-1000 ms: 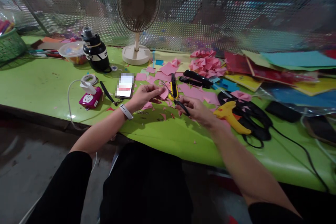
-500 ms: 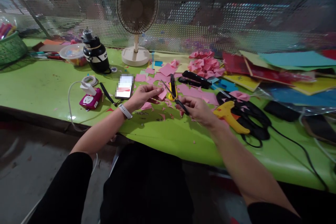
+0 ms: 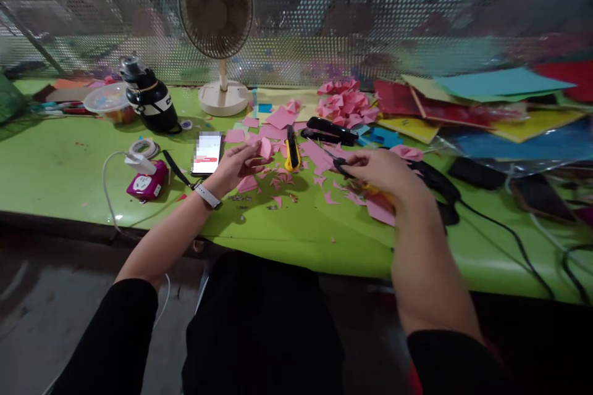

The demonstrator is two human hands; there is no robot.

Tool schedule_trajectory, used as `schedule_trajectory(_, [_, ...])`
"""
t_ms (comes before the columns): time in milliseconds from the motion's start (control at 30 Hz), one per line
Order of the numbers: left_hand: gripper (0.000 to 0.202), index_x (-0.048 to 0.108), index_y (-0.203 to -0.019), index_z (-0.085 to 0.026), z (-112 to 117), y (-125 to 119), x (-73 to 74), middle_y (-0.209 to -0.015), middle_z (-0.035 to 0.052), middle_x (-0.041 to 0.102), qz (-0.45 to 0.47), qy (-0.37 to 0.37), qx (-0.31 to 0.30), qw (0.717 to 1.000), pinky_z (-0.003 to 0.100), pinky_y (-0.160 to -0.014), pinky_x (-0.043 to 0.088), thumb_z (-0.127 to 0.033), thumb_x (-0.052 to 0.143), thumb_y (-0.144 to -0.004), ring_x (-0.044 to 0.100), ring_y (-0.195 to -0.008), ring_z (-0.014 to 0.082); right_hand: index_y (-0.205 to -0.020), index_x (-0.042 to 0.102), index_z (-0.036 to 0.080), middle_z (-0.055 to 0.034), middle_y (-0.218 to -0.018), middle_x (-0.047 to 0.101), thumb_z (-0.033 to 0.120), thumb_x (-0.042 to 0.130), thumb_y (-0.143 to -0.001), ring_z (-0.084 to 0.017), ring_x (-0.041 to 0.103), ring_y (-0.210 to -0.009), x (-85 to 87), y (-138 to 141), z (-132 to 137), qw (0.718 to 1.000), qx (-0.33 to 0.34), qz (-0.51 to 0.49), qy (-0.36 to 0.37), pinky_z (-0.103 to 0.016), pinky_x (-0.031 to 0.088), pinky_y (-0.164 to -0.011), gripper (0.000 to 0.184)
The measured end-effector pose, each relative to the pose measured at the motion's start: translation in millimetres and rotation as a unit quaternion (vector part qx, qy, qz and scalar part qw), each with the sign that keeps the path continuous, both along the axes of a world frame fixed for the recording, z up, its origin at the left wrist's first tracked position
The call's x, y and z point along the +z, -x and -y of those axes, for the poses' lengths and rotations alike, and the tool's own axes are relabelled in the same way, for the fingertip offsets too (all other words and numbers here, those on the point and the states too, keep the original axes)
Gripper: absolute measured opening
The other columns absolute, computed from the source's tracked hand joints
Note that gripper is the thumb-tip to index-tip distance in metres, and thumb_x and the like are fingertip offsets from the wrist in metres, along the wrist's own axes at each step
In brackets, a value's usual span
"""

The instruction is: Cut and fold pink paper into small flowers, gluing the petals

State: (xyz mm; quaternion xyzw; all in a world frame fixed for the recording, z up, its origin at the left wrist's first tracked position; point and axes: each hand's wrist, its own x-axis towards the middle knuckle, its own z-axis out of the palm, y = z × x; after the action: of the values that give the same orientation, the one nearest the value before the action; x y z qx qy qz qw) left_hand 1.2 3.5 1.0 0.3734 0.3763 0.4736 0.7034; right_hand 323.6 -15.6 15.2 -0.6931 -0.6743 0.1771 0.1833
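Note:
Between the thumb and fingers of my left hand [image 3: 237, 168] is a small rounded piece of pink paper [image 3: 265, 148]. My right hand [image 3: 377, 171] is closed on the black handle of the scissors [image 3: 341, 164], whose blades point left over the pink scraps [image 3: 319, 157]. A yellow box cutter [image 3: 292, 151] lies on the table between my hands. Behind it is a black stapler [image 3: 330, 131]. A heap of folded pink paper pieces [image 3: 347, 105] sits farther back. My right hand and forearm partly cover a yellow-handled tool.
Left of my hands are a phone [image 3: 207, 153], a magenta power socket [image 3: 147, 182], a tape roll [image 3: 143, 148] and a black bottle [image 3: 151, 99]. A fan [image 3: 223, 99] stands at the back. Coloured sheets [image 3: 500, 89] are stacked on the right, near a black cable [image 3: 504, 228].
My right hand has moved right with the scissors, away from the paper. My left hand still holds the pink piece, now raised slightly. The view has shifted a little to the right.

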Motion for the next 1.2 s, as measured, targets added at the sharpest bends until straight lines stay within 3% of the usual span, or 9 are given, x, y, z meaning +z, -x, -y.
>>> schedule_trajectory(133, [0.019, 0.071, -0.108, -0.019, 1, 0, 1.8, -0.081, -0.0006, 0.074, 0.001, -0.006, 0.004, 1.000, 0.017, -0.065, 0.057, -0.020, 0.070, -0.089, 0.072, -0.069, 0.0078, -0.072, 0.068, 0.022, -0.0051, -0.069, 0.071, 0.043, 0.073, -0.080, -0.022, 0.061, -0.065, -1.8, 10, -4, 0.996, -0.003, 0.080, 0.050, -0.032, 0.036, -0.059, 0.023])
schedule_trajectory(333, [0.007, 0.072, -0.095, -0.015, -3, 1, 7.6, -0.077, 0.0001, 0.073, 0.000, 0.010, 0.031, 0.999, 0.015, -0.071, 0.056, -0.017, 0.068, -0.089, 0.068, -0.067, 0.0049, -0.059, 0.063, 0.023, -0.0059, -0.061, 0.066, 0.044, 0.072, -0.083, -0.021, 0.057, -0.059, -6.4, 15, -7, 0.987, 0.001, 0.147, 0.071, -0.034, 0.034, -0.057, 0.033])
schedule_trajectory(467, [0.006, 0.072, -0.092, -0.014, -6, 3, 8.2, -0.084, 0.0026, 0.076, 0.010, 0.008, 0.037, 0.999, 0.015, -0.069, 0.056, -0.014, 0.066, -0.090, 0.071, -0.073, 0.0067, -0.061, 0.062, 0.023, -0.0049, -0.057, 0.066, 0.043, 0.075, -0.082, -0.020, 0.059, -0.055, -10.3, 11, -13, 0.983, -0.010, 0.119, 0.139, -0.033, 0.036, -0.057, 0.032])
schedule_trajectory(600, [0.011, 0.070, -0.085, -0.012, -5, 3, 7.1, -0.078, 0.0020, 0.074, 0.004, 0.015, 0.033, 0.999, 0.016, -0.067, 0.056, -0.008, 0.062, -0.091, 0.069, -0.065, 0.0060, -0.068, 0.064, 0.023, -0.0041, -0.061, 0.069, 0.044, 0.079, -0.077, -0.020, 0.062, -0.055, -8.2, 4, -12, 0.987, 0.004, 0.053, 0.155, -0.032, 0.039, -0.055, 0.027])
schedule_trajectory(733, [0.009, 0.071, -0.084, -0.012, -5, 3, 1.6, -0.076, 0.0013, 0.072, 0.002, 0.004, 0.004, 1.000, 0.020, -0.076, 0.057, -0.007, 0.065, -0.089, 0.067, -0.066, 0.0054, -0.080, 0.069, 0.023, -0.0066, -0.073, 0.073, 0.049, 0.072, -0.081, -0.023, 0.065, -0.064, -4.1, 5, -6, 0.997, -0.004, 0.053, 0.046, -0.034, 0.041, -0.058, 0.027])
schedule_trajectory(833, [0.009, 0.071, -0.085, -0.013, -8, 2, -5.9, -0.083, 0.0023, 0.073, -0.016, -0.011, -0.015, 1.000, 0.025, -0.086, 0.057, -0.004, 0.068, -0.086, 0.069, -0.076, 0.0077, -0.084, 0.071, 0.021, -0.0079, -0.081, 0.075, 0.045, 0.070, -0.082, -0.024, 0.067, -0.071, -6.0, 15, -6, 0.999, 0.030, 0.007, -0.034, -0.034, 0.045, -0.063, 0.024])
schedule_trajectory(1067, [0.013, 0.073, -0.091, -0.012, -16, -6, -22.9, -0.092, 0.0061, 0.074, -0.125, -0.053, -0.020, 0.991, 0.034, -0.088, 0.059, -0.003, 0.066, -0.086, 0.070, -0.078, 0.0103, -0.080, 0.070, 0.021, -0.0076, -0.080, 0.074, 0.045, 0.067, -0.083, -0.023, 0.067, -0.071, -12.7, 35, -10, 0.991, 0.124, -0.024, -0.053, -0.036, 0.048, -0.064, 0.025])
schedule_trajectory(1200, [0.015, 0.076, -0.096, -0.013, -14, -9, -24.3, -0.099, 0.0105, 0.075, -0.183, -0.074, -0.017, 0.980, 0.040, -0.088, 0.060, -0.007, 0.067, -0.086, 0.070, -0.077, 0.0124, -0.081, 0.072, 0.022, -0.0072, -0.078, 0.075, 0.050, 0.068, -0.085, -0.024, 0.067, -0.068, -9.2, 33, -6, 0.985, 0.158, -0.021, -0.066, -0.037, 0.048, -0.061, 0.028])
